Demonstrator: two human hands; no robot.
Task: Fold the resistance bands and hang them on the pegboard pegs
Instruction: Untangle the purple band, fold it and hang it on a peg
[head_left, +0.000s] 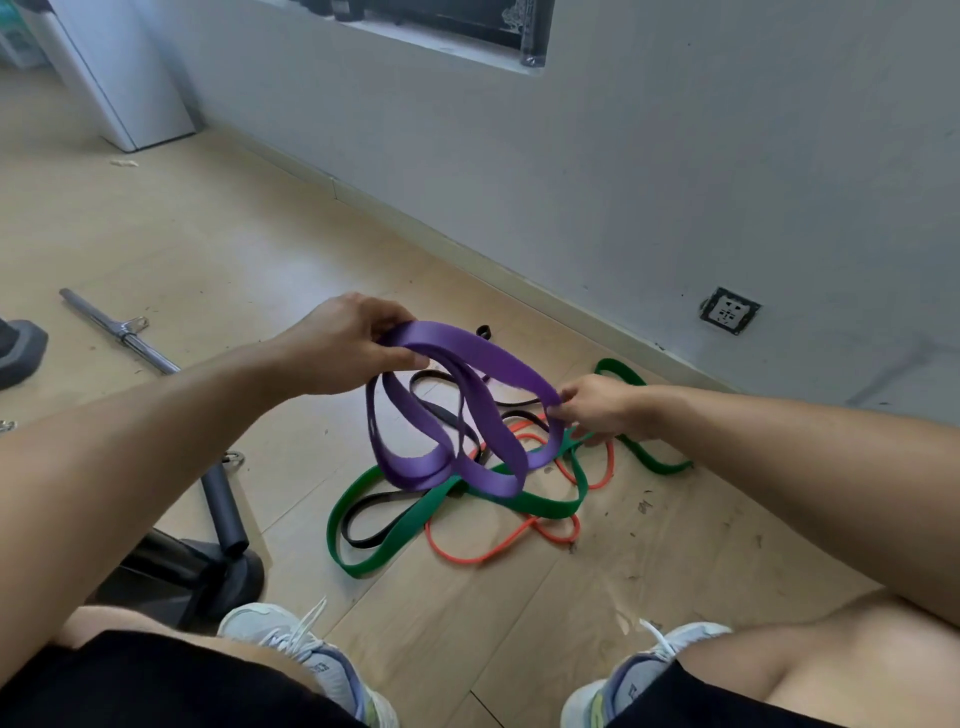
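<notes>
Nearest the person, a wide green rubber loop band (524, 500) lies on the wooden floor (675, 545), tangled with a thin orange band (519, 551) and a narrow black band (374, 540). Above the green band, the broad purple resistance band (467, 415) hangs in several loops: the left hand (343, 343) pinches one end, and the right hand (597, 408) grasps the other. Beyond the green band stands the grey wall (623, 182).
</notes>
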